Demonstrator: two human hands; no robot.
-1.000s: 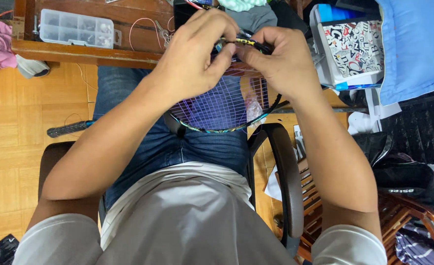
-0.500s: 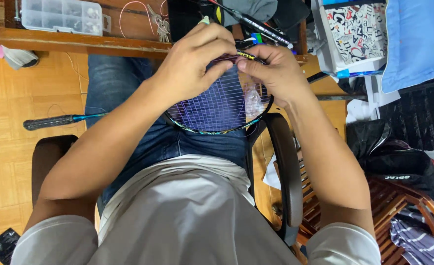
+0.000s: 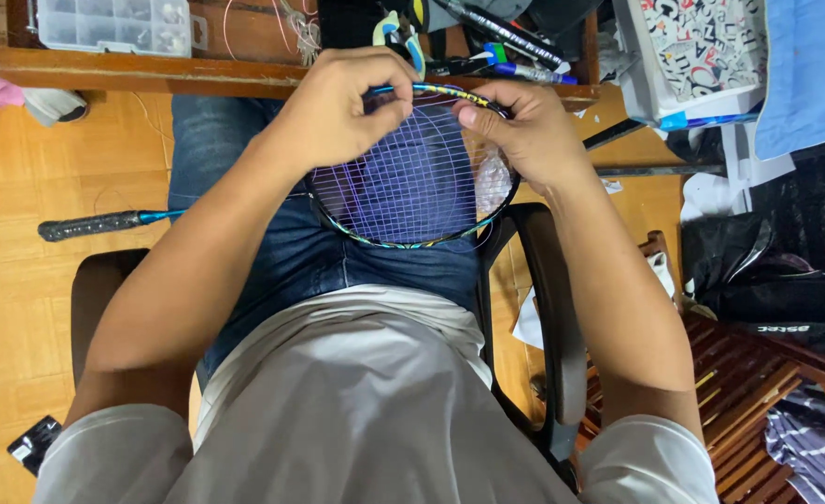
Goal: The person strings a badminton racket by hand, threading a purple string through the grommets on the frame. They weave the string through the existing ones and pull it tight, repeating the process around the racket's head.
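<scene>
A badminton racket head (image 3: 410,187) with purple strings lies across my lap, its black grip (image 3: 90,225) sticking out to the left over the floor. My left hand (image 3: 342,107) pinches the top left of the dark frame. My right hand (image 3: 524,131) grips the top right of the frame, thumb on the rim. A clear plastic scrap (image 3: 493,177) hangs at the strings under my right hand.
A wooden table edge (image 3: 151,75) runs along the top with a clear compartment box (image 3: 113,23), scissors (image 3: 398,33) and pens (image 3: 515,65). A black chair armrest (image 3: 543,299) curves at right. A patterned box (image 3: 702,51), black bag (image 3: 776,299) and wooden chair (image 3: 767,373) crowd the right.
The racket head and both hands have shifted slightly down and apart, so more of the strung face shows between them. The view has tilted a little.
</scene>
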